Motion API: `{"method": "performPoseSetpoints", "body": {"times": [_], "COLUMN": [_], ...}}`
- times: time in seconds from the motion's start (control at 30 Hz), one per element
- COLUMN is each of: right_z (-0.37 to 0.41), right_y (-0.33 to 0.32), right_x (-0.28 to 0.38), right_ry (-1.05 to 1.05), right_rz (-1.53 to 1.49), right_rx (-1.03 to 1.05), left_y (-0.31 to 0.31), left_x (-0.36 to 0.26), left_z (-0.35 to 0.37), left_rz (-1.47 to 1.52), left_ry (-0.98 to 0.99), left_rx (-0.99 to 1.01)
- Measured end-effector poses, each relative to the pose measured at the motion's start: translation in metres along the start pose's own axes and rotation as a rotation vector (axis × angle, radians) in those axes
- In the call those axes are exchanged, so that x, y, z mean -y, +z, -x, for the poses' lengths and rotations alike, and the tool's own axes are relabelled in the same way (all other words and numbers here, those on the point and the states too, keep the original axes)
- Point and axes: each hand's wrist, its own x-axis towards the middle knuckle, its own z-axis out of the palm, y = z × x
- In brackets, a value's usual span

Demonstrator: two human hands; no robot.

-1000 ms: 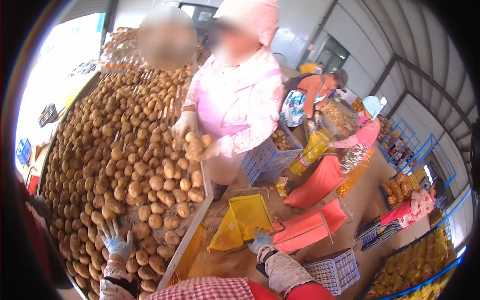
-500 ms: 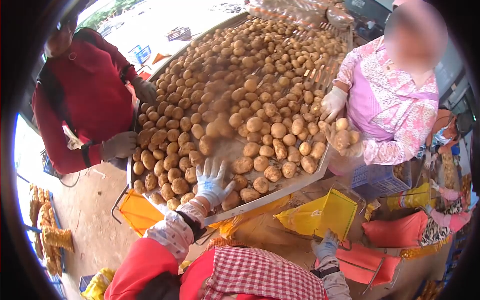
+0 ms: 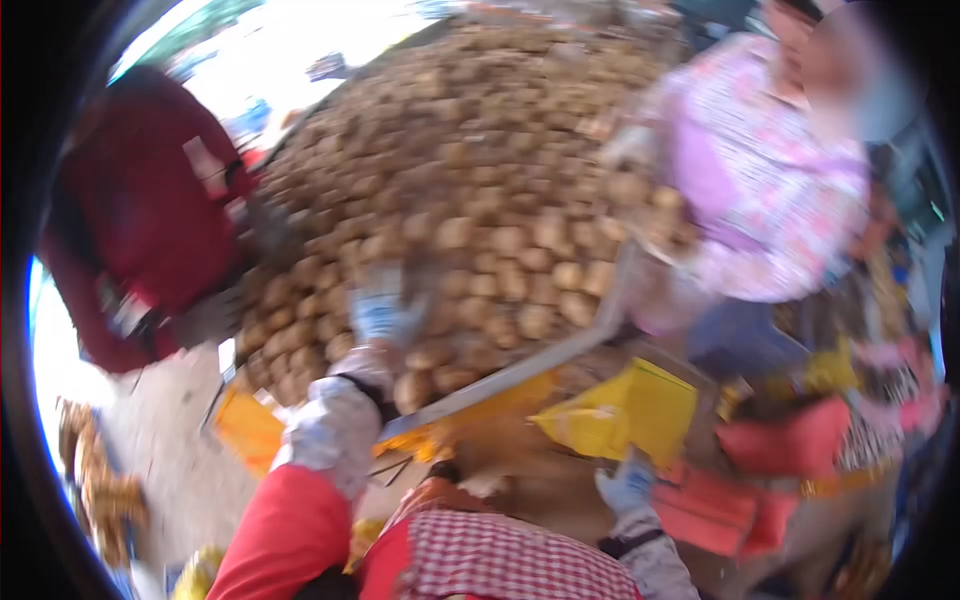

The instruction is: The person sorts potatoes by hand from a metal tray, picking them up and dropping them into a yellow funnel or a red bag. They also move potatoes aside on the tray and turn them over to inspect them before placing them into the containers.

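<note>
My left hand (image 3: 380, 312), in a pale blue and white glove, reaches over the near end of the sorting table (image 3: 515, 378). Its fingers are stretched out flat, thumb apart, among the potatoes (image 3: 510, 240); motion blur hides whether it touches any. Low on the right, my right hand (image 3: 626, 487), gloved the same way, hangs outside the table just below a yellow bag (image 3: 640, 410). Its fingers look extended and apart, with nothing visible in them. Beside it lies a red-orange bag (image 3: 705, 508).
A person in dark red (image 3: 150, 210) stands at the table's left side. Across on the right, another person in a pink floral top (image 3: 770, 180) has potatoes at their hands. An orange bag (image 3: 247, 428) hangs at the near left corner. Blue crate (image 3: 745, 335) stands right.
My left hand has slid up and left over the potatoes, fingers still spread. The whole view has shifted and blurred. My right hand stays beside the yellow bag.
</note>
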Motion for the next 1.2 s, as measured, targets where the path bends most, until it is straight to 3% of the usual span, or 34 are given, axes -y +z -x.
{"method": "performPoseSetpoints", "body": {"times": [0.03, 0.07, 0.13, 0.17, 0.2, 0.23, 0.37, 0.5, 0.57, 0.63, 0.7, 0.77, 0.87, 0.93, 1.0, 1.2], "right_z": [0.002, 0.000, 0.007, 0.007, 0.007, 0.007, 0.005, 0.002, 0.003, 0.004, 0.005, 0.006, 0.004, 0.006, 0.009, 0.009], "right_y": [-0.025, -0.001, -0.005, -0.044, -0.020, -0.001, -0.003, -0.006, -0.012, -0.019, -0.021, -0.024, -0.019, -0.018, -0.017, -0.014], "right_x": [0.017, 0.006, 0.007, 0.020, 0.010, 0.001, -0.005, -0.004, -0.001, 0.000, 0.005, 0.005, 0.007, 0.006, 0.004, -0.002], "right_ry": [0.049, 0.019, 0.051, 0.169, 0.137, 0.080, 0.064, 0.042, 0.034, 0.040, 0.058, 0.078, 0.094, 0.090, 0.081, 0.075], "right_rz": [-0.123, -0.110, -0.082, -0.116, -0.046, 0.026, 0.004, -0.014, -0.001, 0.000, -0.013, 0.008, 0.008, 0.008, 0.013, -0.042], "right_rx": [0.080, -0.109, -0.143, 0.214, 0.105, 0.012, 0.117, 0.155, 0.147, 0.168, 0.196, 0.227, 0.233, 0.222, 0.226, 0.216], "left_y": [-0.011, -0.050, -0.042, -0.049, -0.049, -0.044, -0.061, -0.026, -0.020, -0.022, 0.026, 0.026, 0.052, 0.033, -0.026, -0.017], "left_x": [-0.006, -0.027, -0.037, -0.037, -0.037, -0.037, -0.045, -0.023, -0.010, -0.003, 0.035, 0.041, 0.057, 0.038, -0.009, -0.031], "left_z": [-0.010, -0.018, -0.031, -0.031, -0.031, -0.033, -0.028, -0.024, -0.003, 0.039, 0.060, 0.071, 0.049, 0.032, 0.028, 0.011], "left_rz": [-0.042, 0.033, 0.141, -0.033, -0.222, -0.216, -0.251, -0.261, 0.012, 0.103, 0.029, 0.053, 0.041, -0.048, -0.221, -0.204], "left_ry": [0.017, -0.045, 0.153, 0.090, -0.011, -0.034, -0.071, 0.000, 0.061, 0.185, 0.216, 0.180, 0.101, 0.040, -0.061, -0.008], "left_rx": [0.072, 0.228, 0.143, 0.117, 0.076, 0.060, 0.164, 0.132, 0.193, 0.213, 0.075, 0.106, -0.065, 0.013, 0.176, 0.185]}}
